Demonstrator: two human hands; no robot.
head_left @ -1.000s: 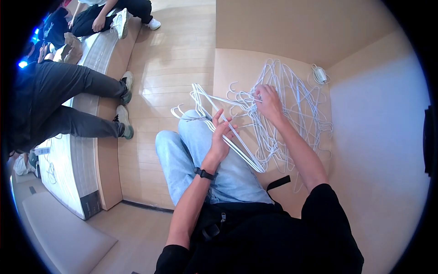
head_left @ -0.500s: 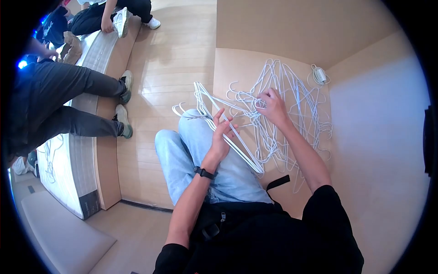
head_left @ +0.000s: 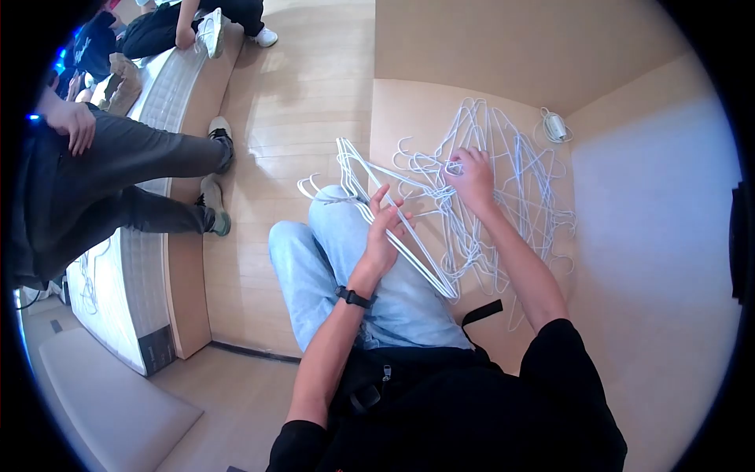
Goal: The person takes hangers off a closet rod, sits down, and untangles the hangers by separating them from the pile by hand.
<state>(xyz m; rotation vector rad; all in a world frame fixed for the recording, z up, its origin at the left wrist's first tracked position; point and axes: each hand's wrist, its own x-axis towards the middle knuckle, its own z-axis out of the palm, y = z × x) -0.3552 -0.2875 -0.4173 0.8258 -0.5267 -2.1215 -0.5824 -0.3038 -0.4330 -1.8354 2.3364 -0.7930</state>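
Observation:
A few white wire hangers (head_left: 354, 179) lie over my jeans-clad knee, their hooks pointing left. My left hand (head_left: 384, 230) has its fingers apart and passes through these hangers, which rest against it and hang on it. On the wooden surface to the right spreads a tangled pile of white hangers (head_left: 519, 197). At the pile's left part, my right hand (head_left: 470, 177) is closed, thumb and fingers pinched round the wire of a hanger near the hooks.
A white adapter with a coiled cable (head_left: 555, 127) lies by the back corner. A long mattress-like platform (head_left: 145, 275) runs along the left. A person in dark trousers (head_left: 149, 153) stands beside it; others sit farther back. A black strap (head_left: 482, 311) lies near my hip.
My right hand has moved slightly right and down with its pinch at the hanger hooks. My left hand has barely moved. The standing person's hand has come into view and the legs have shifted.

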